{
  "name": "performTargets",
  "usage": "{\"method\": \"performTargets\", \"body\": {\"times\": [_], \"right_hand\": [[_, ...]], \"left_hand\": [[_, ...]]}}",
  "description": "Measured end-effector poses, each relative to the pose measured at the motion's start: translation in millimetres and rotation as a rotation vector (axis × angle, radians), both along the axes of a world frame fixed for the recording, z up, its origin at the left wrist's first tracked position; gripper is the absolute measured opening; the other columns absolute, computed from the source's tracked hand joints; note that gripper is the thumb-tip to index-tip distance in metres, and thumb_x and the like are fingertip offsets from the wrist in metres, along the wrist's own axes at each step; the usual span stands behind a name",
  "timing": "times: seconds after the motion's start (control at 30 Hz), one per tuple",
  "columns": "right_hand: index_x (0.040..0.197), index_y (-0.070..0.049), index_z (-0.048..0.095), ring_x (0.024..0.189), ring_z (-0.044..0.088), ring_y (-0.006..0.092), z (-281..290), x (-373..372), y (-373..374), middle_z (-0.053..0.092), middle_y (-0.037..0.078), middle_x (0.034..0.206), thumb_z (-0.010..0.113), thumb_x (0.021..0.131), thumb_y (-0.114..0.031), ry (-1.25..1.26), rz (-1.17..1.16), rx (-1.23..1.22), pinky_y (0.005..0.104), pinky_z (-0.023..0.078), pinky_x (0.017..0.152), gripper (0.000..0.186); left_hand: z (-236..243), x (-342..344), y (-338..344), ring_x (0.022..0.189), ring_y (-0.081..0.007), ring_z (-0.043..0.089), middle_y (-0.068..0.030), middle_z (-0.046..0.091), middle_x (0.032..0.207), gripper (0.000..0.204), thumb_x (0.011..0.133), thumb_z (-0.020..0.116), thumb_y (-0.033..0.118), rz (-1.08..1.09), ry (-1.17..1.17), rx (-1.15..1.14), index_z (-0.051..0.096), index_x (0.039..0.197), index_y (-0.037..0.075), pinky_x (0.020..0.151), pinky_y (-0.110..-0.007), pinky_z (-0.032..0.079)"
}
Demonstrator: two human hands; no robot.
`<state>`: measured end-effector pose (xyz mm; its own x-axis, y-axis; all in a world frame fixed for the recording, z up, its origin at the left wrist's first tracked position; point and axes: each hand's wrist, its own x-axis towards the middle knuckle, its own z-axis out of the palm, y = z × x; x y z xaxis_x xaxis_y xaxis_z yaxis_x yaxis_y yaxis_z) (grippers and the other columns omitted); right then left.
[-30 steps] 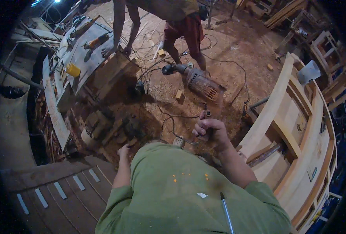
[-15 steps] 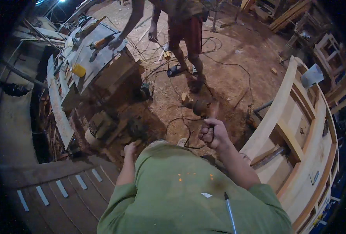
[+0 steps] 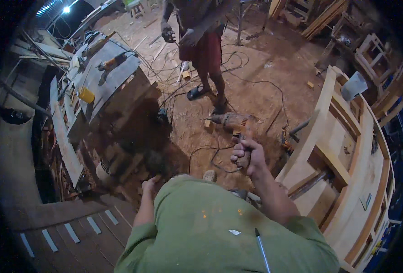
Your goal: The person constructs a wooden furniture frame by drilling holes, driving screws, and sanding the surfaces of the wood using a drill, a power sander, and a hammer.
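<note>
A dusty orange-brown power drill [image 3: 240, 122] is held by its handle in my right hand [image 3: 248, 156], fingers wrapped round the grip. Its chuck end points left, above the dirt floor. Low at the left of my green shirt, my left hand [image 3: 150, 185] has its fingers curled in. What they hold, if anything, is hidden; dark wood offcuts [image 3: 119, 166] lie just beyond it. A co-worker in red shorts [image 3: 200, 52] stands ahead, both hands raised in front of the body and close to a thin item I cannot make out.
A pale wooden frame [image 3: 317, 123] with crosspieces stands at my right, a whitish cup [image 3: 353, 85] on it. At the left a workbench [image 3: 112, 68] bears an orange-and-black power tool [image 3: 110, 63] and a yellow cup [image 3: 87, 95]. Cables [image 3: 260, 82] trail over the floor.
The drill has come up and turned more side-on, its body showing more plainly. The co-worker has straightened, drawing an arm back from the workbench and bringing both hands together. My view has shifted slightly.
</note>
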<state>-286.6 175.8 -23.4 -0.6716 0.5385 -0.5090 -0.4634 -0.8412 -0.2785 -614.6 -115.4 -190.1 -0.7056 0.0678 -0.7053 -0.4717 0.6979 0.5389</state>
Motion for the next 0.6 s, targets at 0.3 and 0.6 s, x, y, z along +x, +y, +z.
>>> {"method": "performTargets", "body": {"times": [0.3,0.6], "right_hand": [[0.072,-0.012,0.05,0.058,0.047,0.0114,20,8,-3,0.043,-0.004,0.066,0.059,0.081,-0.02,0.556,0.172,0.059,0.0314,0.042,0.066,0.015],[0.061,-0.017,0.048,0.057,0.045,0.0098,7,13,-6,0.041,-0.006,0.068,0.059,0.079,-0.024,0.705,0.287,0.119,0.03,0.042,0.068,0.022]], "left_hand": [[1,-53,22,0.068,-0.019,0.064,-0.0101,0.068,0.086,0.025,0.082,0.072,0.016,0.044,0.087,0.528,0.062,0.095,-0.003,0.056,-0.03,0.05],[174,-30,156,0.062,-0.0098,0.061,-0.0056,0.069,0.078,0.016,0.086,0.069,0.015,-0.13,0.293,0.944,0.057,0.08,0.008,0.054,-0.027,0.046]]}}
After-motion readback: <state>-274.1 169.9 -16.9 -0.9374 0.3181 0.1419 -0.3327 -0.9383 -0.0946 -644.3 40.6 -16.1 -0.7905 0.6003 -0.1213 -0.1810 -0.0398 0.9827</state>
